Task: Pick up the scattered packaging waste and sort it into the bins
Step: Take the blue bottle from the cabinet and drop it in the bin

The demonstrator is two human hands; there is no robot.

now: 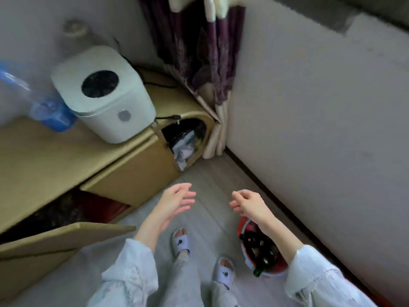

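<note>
My left hand hangs over the grey floor with relaxed fingers and holds nothing. My right hand is beside it, fingers loosely curled, also empty. Under my right forearm stands a red bin on the floor with dark waste inside and a green glass bottle sticking out neck-down toward me. A cardboard box ahead has an open end showing crumpled white and dark packaging. The image is blurred by motion.
A white cube appliance with a black cable sits on the cardboard box. A blue-capped plastic bottle lies at the left. Another open carton is at the lower left. Purple curtains hang in the corner; a wall runs along the right.
</note>
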